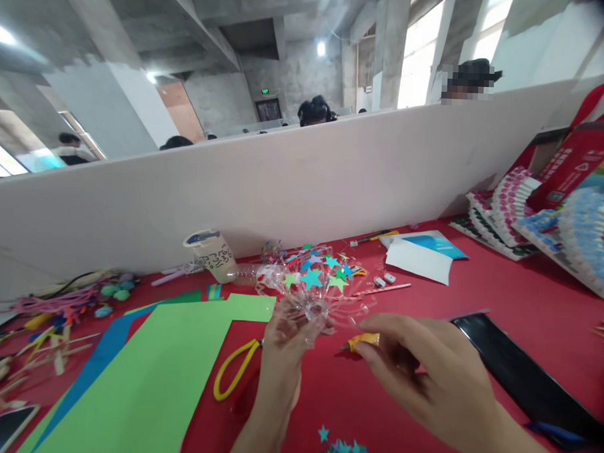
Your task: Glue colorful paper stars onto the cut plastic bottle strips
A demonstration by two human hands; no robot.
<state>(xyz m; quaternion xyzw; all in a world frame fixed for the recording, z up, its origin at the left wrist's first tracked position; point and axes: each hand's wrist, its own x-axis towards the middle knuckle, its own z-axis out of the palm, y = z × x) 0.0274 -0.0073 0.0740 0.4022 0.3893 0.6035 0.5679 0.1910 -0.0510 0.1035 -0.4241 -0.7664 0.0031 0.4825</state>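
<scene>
Clear plastic beside matt paper

At centre frame, the transparent, strip-cut plastic piece (318,312) looks thin and glossy; the flat turquoise star (311,278) above it looks smooth. The large light-green rectangular sheet (140,373), left of centre, reads as smooth, matt paper. The yellow looped handle (217,387) beside it looks like plastic. At right, the long black flat strip (526,373) has a glossy, plastic-like face. The red surface (319,401) looks matt; the grey ceiling (302,3), upper frame, bare concrete.

The red bag (569,175) bears a triangle symbol (582,166) (lettering (560,159) illegible).
</scene>
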